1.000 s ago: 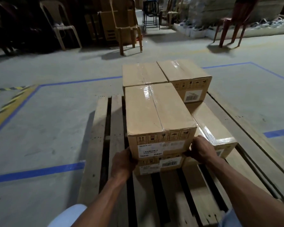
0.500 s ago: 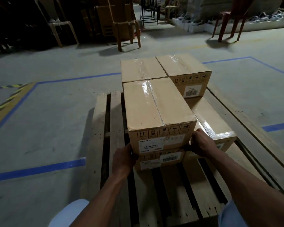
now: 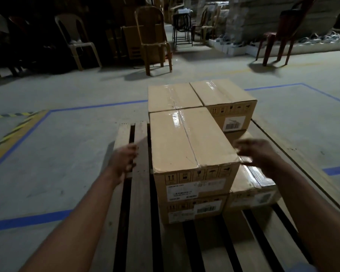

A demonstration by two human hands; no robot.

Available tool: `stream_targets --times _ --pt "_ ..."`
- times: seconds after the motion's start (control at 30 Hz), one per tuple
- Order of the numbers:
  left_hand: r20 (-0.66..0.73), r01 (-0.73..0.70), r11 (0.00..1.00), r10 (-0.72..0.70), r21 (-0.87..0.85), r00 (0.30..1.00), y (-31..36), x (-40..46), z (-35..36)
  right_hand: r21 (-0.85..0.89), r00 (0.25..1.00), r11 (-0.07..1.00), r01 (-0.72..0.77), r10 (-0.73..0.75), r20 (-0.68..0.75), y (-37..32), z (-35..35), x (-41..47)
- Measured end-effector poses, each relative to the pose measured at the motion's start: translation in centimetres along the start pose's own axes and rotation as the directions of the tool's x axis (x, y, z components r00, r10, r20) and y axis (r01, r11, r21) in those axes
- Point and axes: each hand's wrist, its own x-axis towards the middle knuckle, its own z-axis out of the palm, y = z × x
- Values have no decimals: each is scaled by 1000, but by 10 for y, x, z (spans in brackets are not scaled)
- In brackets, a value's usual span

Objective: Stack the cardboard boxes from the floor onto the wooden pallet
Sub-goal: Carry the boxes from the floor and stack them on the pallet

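While both hands hang off the box, left hand (image 3: 124, 160) and right hand (image 3: 257, 154) are loose with nothing in them, a bit blurry. Top cardboard box (image 3: 188, 146) sits on a lower box (image 3: 192, 210) on the wooden pallet (image 3: 139, 213), more boxes (image 3: 222, 95) behind

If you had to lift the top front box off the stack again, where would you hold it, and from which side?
Probably by its two long side faces, one hand each, coming from the labelled near end. The top front box lies lengthwise away from the viewer; the left hand and right hand already flank it, both free of it. Its taped top looks glossy and offers no edge.
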Motion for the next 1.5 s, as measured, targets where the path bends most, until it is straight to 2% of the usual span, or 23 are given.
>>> stream_targets --times 0.03,0.1,0.2,0.33,0.5,0.8,1.27,1.4,1.5 --pt "-5 -21 998 21 -56 1000 15 16 8 120 998 992 26 -19 -54 -18 2 5" --pt "42 -48 994 52 -97 998 47 42 30 139 997 987 75 -74 -15 -50 16 15" --pt "83 -63 996 68 -61 994 70 82 56 -33 990 994 103 -100 97 -75 40 27" --pt "63 -129 991 130 -29 989 77 108 74 -217 995 974 71 -55 78 -70 61 49" --pt "51 -218 974 215 55 975 70 108 77 -172 999 984 42 -38 28 -61 70 55" --pt "53 -265 963 263 42 963 56 122 75 -64 999 997 45 -44 15 -61 74 51" --pt "3 -308 937 312 165 950 48 136 78 -147 999 988 36 -34 12 -66 72 43" --pt "-4 -325 925 332 199 943 48 140 78 -131 997 990 61 -67 -38 -65 74 48" --pt "-58 -364 898 389 247 919 51 128 84 -134 993 987 89 -98 -63 -63 75 48"
